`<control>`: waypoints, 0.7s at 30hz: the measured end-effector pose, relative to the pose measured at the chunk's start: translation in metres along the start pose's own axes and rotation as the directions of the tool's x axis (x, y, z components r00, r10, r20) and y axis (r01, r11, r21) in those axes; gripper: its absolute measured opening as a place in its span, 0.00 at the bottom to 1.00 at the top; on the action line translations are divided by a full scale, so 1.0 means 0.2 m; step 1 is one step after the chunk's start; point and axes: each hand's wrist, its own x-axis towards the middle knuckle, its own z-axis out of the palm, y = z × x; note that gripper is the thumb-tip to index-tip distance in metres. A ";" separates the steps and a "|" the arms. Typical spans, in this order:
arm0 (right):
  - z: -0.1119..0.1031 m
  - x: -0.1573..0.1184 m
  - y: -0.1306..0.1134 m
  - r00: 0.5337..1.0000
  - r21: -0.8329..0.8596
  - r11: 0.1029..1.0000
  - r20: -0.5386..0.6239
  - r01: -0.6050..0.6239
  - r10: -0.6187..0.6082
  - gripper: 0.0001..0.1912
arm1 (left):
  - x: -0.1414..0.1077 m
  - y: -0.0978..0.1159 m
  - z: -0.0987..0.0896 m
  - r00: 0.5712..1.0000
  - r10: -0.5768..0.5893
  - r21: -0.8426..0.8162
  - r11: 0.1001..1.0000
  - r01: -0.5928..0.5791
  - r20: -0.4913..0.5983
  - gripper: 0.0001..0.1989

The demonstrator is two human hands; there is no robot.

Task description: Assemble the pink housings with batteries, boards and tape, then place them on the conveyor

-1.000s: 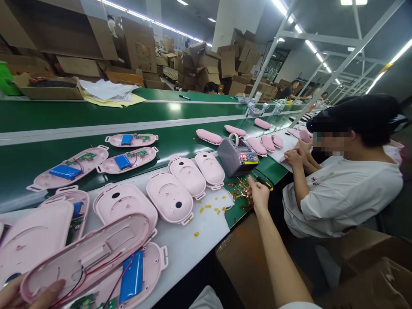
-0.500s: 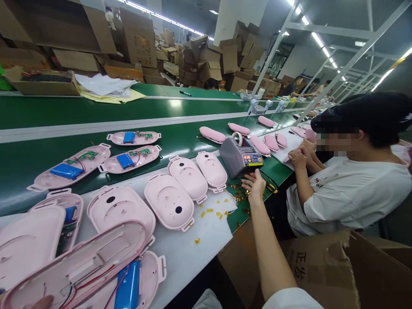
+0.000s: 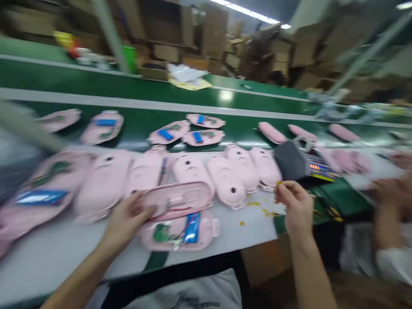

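My left hand (image 3: 133,214) grips one end of a pink plastic shell half (image 3: 180,201), hollow side toward me, with thin wires at its near end. Just below it lies the matching half (image 3: 206,227), carrying a blue battery pack (image 3: 192,228) and a green circuit board (image 3: 161,233). To the right, my right hand (image 3: 294,204) is raised, thumb and fingertips pinched on a small piece of amber tape (image 3: 278,183). Motion blur softens both hands. More tape pieces (image 3: 254,203) lie scattered on the white mat left of my right hand.
A grey tape dispenser (image 3: 291,161) with a lit display stands beyond my right hand. Closed pink shells (image 3: 227,182) line the mat (image 3: 254,231). Open halves with batteries (image 3: 202,137) rest on the green belt. A co-worker's hands (image 3: 386,193) are at far right.
My right hand has drawn back from beside the tape dispenser and now pinches a piece of tape. The view has swung left, bringing my left hand and the held shell fully into sight.
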 end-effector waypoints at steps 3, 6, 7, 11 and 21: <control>0.34 -0.18 -0.21 0.826 -0.100 0.948 0.523 0.303 -0.209 0.10 | -0.03 -0.03 0.00 0.992 -0.002 -0.263 0.964 0.035 0.125 0.25; 0.69 -0.31 -0.33 0.424 -0.089 0.771 0.871 0.630 -0.246 0.08 | -0.03 -0.04 0.02 0.987 0.031 -0.398 0.917 0.035 0.159 0.24; 0.78 -0.34 -0.34 0.309 -0.084 0.664 0.923 0.743 -0.229 0.08 | -0.03 -0.05 0.03 0.984 0.043 -0.432 0.901 0.035 0.170 0.23; 0.98 -0.39 -0.26 0.149 -0.120 0.169 0.974 0.978 -0.171 0.07 | -0.05 -0.08 0.05 0.973 0.138 -0.538 0.843 -0.017 0.185 0.21; 1.00 -0.42 -0.20 0.399 -0.368 0.157 0.859 0.917 -0.321 0.17 | -0.05 -0.13 0.04 0.941 0.293 -0.507 0.844 -0.172 0.169 0.20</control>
